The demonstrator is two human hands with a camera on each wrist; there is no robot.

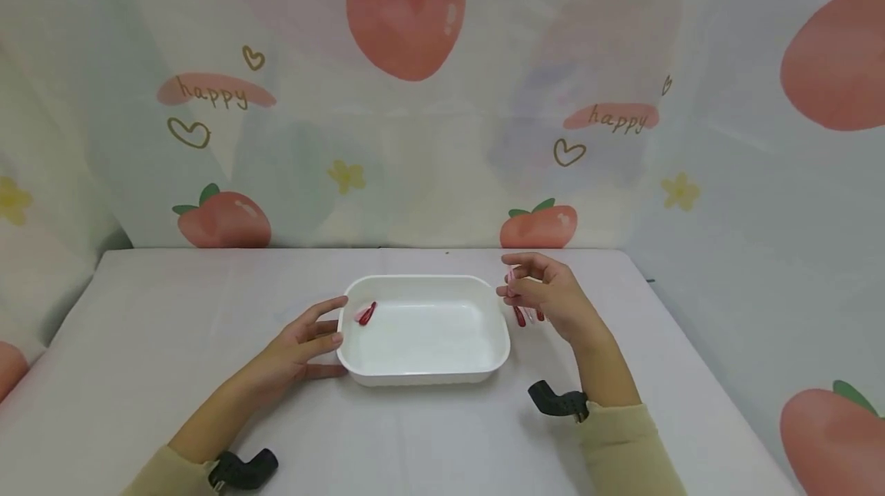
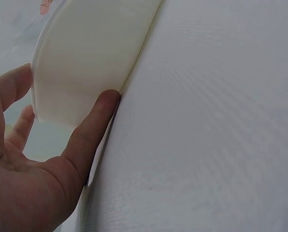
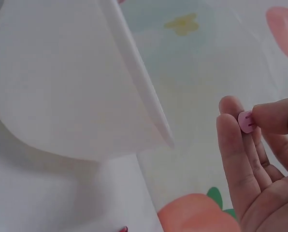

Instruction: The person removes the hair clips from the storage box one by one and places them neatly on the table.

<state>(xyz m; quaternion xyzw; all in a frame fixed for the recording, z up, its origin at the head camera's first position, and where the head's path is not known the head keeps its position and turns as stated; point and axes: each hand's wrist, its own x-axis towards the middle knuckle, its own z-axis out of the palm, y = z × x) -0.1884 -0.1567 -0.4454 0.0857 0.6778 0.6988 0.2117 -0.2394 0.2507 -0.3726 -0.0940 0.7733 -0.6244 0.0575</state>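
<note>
A white plastic tray (image 1: pixel 425 377) with rounded corners stands in the middle of the table. Inside it, near the left end, lie a dark red hair clip (image 1: pixel 368 314) and a pale pink one beside it. My left hand (image 1: pixel 304 342) touches the tray's left end with spread fingers; in the left wrist view the thumb (image 2: pixel 98 113) lies against its outer wall. Raised beside the tray's right end, my right hand (image 1: pixel 546 296) pinches a small pink hair clip (image 3: pixel 246 122) between thumb and fingertips. The clip is mostly covered by the fingers.
Several more clips, red (image 1: pixel 519 317) and pale, lie on the white cloth right of the tray, partly hidden under my right hand. A printed fabric backdrop (image 1: pixel 429 150) rises behind the table (image 1: pixel 207 289) and at both sides.
</note>
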